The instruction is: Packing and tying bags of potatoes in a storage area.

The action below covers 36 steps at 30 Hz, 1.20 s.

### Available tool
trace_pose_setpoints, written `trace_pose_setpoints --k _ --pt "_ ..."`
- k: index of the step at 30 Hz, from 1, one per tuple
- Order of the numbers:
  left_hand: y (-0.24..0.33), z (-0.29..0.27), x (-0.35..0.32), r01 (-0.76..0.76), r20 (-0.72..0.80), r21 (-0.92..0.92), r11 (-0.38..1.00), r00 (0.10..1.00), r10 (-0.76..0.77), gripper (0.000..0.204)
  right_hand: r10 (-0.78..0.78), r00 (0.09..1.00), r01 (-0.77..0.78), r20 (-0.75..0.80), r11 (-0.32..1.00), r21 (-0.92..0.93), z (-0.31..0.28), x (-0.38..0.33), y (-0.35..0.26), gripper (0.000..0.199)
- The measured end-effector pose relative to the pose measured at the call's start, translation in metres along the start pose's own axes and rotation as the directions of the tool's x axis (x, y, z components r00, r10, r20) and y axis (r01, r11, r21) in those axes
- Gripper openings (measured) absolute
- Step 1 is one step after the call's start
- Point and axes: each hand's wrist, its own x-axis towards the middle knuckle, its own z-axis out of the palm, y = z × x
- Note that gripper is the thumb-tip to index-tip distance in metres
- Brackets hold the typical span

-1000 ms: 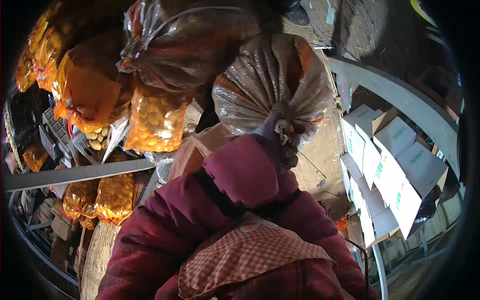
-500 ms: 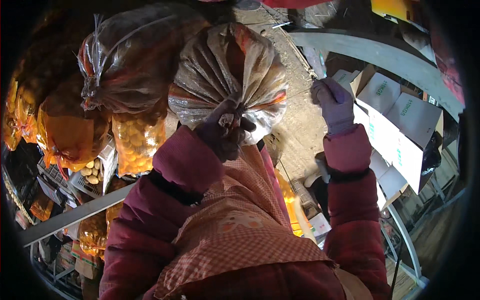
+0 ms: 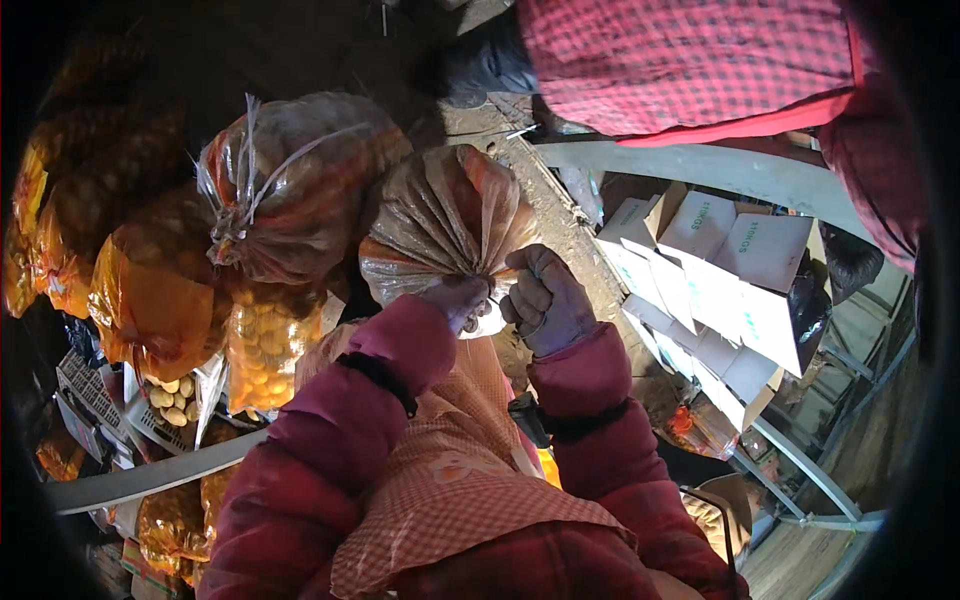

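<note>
In front of me stands a bulging clear-and-reddish plastic sack (image 3: 440, 220), its top drawn into pleats that meet at a neck. My left hand (image 3: 459, 302), gloved, is closed round that gathered neck. Just right of the neck is my right hand (image 3: 546, 305), also gloved, with its fingers curled into a fist. Whatever it may hold is hidden by the fingers. To the left of this sack leans a similar sack (image 3: 310, 180), its neck bound with a pale tie whose ends stick up.
Orange mesh bags (image 3: 150, 285) of potatoes (image 3: 262, 345) crowd the left, above a curved metal rail (image 3: 170, 477). Loose potatoes (image 3: 174, 402) sit in a crate there. White cartons (image 3: 735, 285) are on the right, below a grey metal beam (image 3: 720, 172). Another person's checked garment (image 3: 690, 65) fills the top right.
My right hand has come in from the far right to beside the sack's neck. My left hand still grips the neck. The other person has moved further into view at the top.
</note>
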Motion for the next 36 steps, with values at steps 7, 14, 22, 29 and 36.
trace_pose_setpoints --k 7,14,22,29,36 --pt "0.0 -0.004 0.001 -0.22 -0.015 0.349 0.911 0.97 0.241 0.04 -0.001 0.989 0.068 0.151 0.894 -0.443 0.007 -0.008 -0.012 0.032" --pt "0.033 0.006 -0.011 0.36 0.132 -0.125 0.924 0.929 -0.344 0.036 -0.045 0.905 0.419 0.423 0.265 -0.868 -0.059 -0.002 0.005 0.029" --pt "0.011 -0.017 -0.002 0.16 0.46 -0.231 0.96 0.887 -0.037 0.019 0.127 0.871 0.31 0.475 0.608 -0.731 -0.067 -0.013 0.0 0.057" --pt "-0.015 -0.044 0.016 0.072 0.044 -0.077 0.994 0.997 -0.069 0.019 0.011 0.874 0.396 0.486 0.563 -0.725 -0.063 -0.007 0.02 0.065" --pt "0.045 0.001 -0.021 0.311 0.038 -0.003 0.95 0.95 -0.311 0.041 0.083 0.988 0.003 0.133 0.839 -0.545 -0.038 0.007 0.004 0.041"
